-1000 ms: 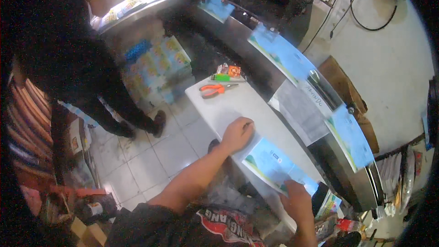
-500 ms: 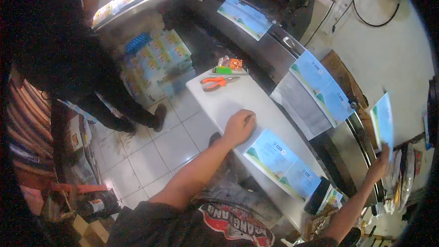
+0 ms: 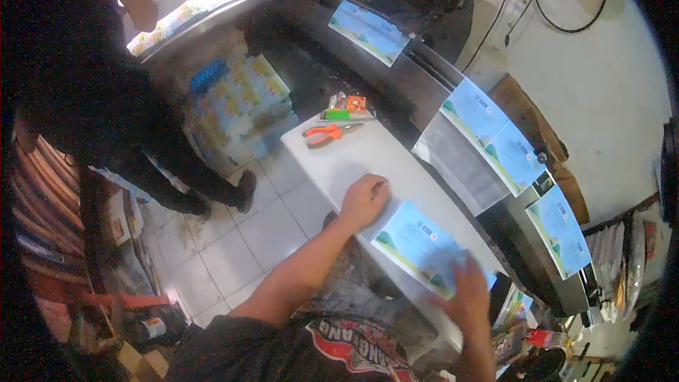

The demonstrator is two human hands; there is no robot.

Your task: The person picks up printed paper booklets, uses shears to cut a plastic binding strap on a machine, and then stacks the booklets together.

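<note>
My left hand [image 3: 364, 201] rests on the white tabletop [image 3: 322, 166] with its fingers curled. What they hold, if anything, is hidden. Just beside it lies a pile of blue-and-green printed sheets [image 3: 407, 237]. My right hand [image 3: 463, 293] is over the near right end of this pile, its fingers smeared by motion. Across the table, a long metal rail carries similar sheets: a printed sheet [image 3: 560, 230] at its right end, a wider printed sheet [image 3: 491, 138] in the middle, and another printed sheet [image 3: 369, 32] farther off.
Orange-handled pliers [image 3: 329, 133] and a green item [image 3: 336, 114] lie at the table's far end. A person [image 3: 92, 99] stands at the left, near bundled stacks of printed paper [image 3: 244, 110] on the tiled floor. A red-labelled bottle [image 3: 543, 338] sits at lower right.
My right hand has come back from the far right to the pile on the table. The sheet it held now lies on the rail's right end. My left hand stays in place.
</note>
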